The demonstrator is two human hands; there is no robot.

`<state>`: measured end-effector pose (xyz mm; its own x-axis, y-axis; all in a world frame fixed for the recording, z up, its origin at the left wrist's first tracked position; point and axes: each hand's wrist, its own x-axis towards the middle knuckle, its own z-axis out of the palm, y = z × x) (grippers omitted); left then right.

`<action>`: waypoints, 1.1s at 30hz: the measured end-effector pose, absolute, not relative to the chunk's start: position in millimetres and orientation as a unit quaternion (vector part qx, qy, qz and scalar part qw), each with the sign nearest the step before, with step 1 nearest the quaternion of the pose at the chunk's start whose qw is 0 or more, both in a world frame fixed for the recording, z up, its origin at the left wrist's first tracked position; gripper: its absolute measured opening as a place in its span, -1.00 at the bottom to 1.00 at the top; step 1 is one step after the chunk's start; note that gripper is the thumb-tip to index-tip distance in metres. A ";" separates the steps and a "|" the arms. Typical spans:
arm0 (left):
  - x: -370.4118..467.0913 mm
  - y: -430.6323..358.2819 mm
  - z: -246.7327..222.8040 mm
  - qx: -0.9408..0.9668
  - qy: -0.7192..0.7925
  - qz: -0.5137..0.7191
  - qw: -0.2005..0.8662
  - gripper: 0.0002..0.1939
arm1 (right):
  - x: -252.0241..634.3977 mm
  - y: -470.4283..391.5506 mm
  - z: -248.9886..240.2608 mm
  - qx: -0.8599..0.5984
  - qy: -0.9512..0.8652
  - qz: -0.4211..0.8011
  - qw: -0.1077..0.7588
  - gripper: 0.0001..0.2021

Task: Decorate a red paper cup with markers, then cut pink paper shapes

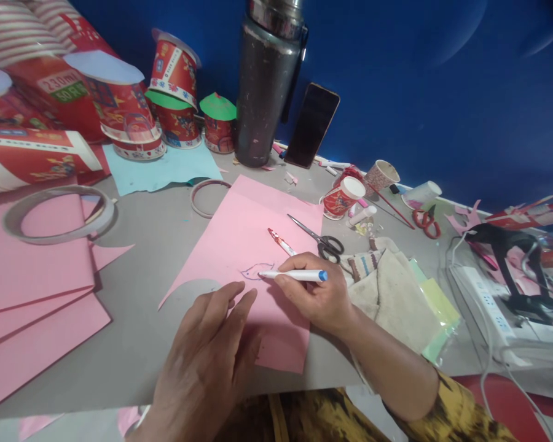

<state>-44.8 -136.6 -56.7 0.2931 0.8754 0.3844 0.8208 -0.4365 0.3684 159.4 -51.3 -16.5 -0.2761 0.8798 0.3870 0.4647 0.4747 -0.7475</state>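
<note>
A sheet of pink paper (249, 221) lies before me with a curved piece cut out of its left side. My right hand (316, 293) grips a white marker (299, 275) with a blue end, its tip touching the paper at a small blue fish-like outline (253, 271). Flat on the sheet's lower left rests my left hand (212, 350), fingers stretched out and holding nothing. Just above my right hand are a red-and-white pen (280, 241) and black-handled scissors (320, 238), both on the paper.
Left are stacked pink sheets (37, 264) and a tape roll (58, 215). Behind stand decorated paper cups (172, 67), a dark thermos (268, 86) and a phone (312, 126). To the right lie a cloth (396, 294), red scissors (426, 222) and a power strip (488, 304) with cables.
</note>
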 end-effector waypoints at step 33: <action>-44.5 -135.0 -57.1 0.802 0.525 0.281 0.050 -0.61 | 153.7 -52.8 -18.2 -0.450 -0.750 0.256 0.411 -0.89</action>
